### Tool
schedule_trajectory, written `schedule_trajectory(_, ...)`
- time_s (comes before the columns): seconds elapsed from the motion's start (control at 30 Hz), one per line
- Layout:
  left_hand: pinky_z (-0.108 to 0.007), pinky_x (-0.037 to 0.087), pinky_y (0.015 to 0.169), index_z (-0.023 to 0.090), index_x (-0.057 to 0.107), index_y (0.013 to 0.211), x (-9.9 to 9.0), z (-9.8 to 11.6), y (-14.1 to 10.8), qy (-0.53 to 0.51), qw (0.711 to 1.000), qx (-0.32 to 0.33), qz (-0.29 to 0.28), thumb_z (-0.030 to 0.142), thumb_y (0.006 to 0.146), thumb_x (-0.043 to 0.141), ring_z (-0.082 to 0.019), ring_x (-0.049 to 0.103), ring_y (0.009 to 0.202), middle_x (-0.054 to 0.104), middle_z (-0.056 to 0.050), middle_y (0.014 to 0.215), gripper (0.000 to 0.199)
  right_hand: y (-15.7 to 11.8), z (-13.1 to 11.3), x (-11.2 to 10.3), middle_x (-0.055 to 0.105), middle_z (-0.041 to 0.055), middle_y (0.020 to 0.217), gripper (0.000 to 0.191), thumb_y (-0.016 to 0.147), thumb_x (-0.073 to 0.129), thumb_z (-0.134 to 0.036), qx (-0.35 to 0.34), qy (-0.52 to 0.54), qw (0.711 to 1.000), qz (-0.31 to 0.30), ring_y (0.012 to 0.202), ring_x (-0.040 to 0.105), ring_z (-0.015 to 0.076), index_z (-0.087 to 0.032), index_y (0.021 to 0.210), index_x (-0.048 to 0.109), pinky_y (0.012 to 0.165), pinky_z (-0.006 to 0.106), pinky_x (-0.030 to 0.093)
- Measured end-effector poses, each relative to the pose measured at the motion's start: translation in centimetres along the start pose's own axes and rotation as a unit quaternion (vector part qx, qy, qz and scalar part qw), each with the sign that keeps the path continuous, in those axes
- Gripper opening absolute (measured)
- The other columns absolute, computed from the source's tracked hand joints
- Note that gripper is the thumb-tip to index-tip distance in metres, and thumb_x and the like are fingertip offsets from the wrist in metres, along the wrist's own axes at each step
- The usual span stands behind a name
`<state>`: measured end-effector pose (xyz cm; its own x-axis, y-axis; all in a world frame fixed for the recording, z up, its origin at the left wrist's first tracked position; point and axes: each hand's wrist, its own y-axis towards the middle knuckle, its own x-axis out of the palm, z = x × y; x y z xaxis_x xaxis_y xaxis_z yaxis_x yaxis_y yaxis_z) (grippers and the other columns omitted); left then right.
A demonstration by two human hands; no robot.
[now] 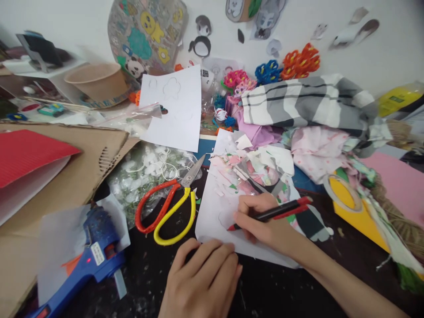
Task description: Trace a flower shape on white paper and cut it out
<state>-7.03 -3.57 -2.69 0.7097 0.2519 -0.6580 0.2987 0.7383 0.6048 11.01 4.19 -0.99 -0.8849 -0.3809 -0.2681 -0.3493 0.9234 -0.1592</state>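
Observation:
My right hand [261,216] grips a black-and-red pen [281,209] slantwise, its red tip at the surface of a white sheet of paper [212,203]. A faint curved outline shows beside the tip. My left hand [202,278] holds nothing; its loosely bent fingers rest on the near edge of this sheet. Scissors [187,182] with one red and one yellow handle lie partly open, left of the paper. Over the sheet's far part spreads a heap of paper scraps [258,168].
At the left lie a blue glue gun [102,256] with a lit red light, cardboard [76,176] and a red corrugated sheet [33,154]. Another drawn-on sheet [175,110] leans at the back. To the right are checked cloth [298,101], a tape roll [342,193] and twine [394,212].

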Motion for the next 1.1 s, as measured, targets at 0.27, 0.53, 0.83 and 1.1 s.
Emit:
schedule_trajectory(0.27,-0.035,0.042,0.086,0.019,0.071,0.098,-0.4,0.5,0.4,0.027,0.999,0.021,-0.041,0.012,0.097,0.057,-0.016,0.071,0.087,0.080,0.000,0.098,0.016,0.3,0.1,0.1,0.059,-0.0044,0.043,0.027,0.081,0.064,-0.021,-0.033,0.063,0.997,0.019,0.033,0.048,0.0068,-0.020,0.058,0.049,0.035,0.018,0.034)
schedule_trajectory(0.53,-0.038,0.048,0.086,0.016,0.067,0.104,-0.1,0.9,0.4,0.152,0.982,0.054,-0.096,0.010,0.097,0.053,-0.019,0.069,0.091,0.076,-0.005,0.101,0.016,0.8,0.3,-0.7,0.062,-0.0042,0.045,0.028,0.085,0.062,-0.025,-0.073,0.050,0.996,0.007,0.033,0.050,0.0075,-0.021,0.061,0.049,0.034,0.018,0.035)
schedule_trajectory(0.83,-0.035,0.045,0.066,0.013,0.063,0.074,0.1,2.6,2.6,0.310,0.919,0.183,-0.158,-0.001,0.085,0.050,-0.020,0.060,0.060,0.064,-0.006,0.066,0.022,2.4,-0.5,-0.4,0.060,-0.0048,0.044,0.030,0.084,0.062,-0.020,-0.096,0.050,0.994,-0.024,0.033,0.050,0.0066,-0.020,0.058,0.048,0.035,0.018,0.034)
schedule_trajectory(1.1,-0.036,0.046,0.069,0.000,0.071,0.101,1.8,2.2,1.3,0.381,0.894,0.223,-0.079,0.011,0.096,0.052,-0.021,0.065,0.068,0.075,-0.017,0.087,0.023,1.8,0.5,-1.0,0.063,-0.0037,0.050,0.027,0.088,0.063,-0.024,-0.107,0.054,0.992,-0.047,0.039,0.054,0.0076,-0.020,0.063,0.051,0.040,0.020,0.037)
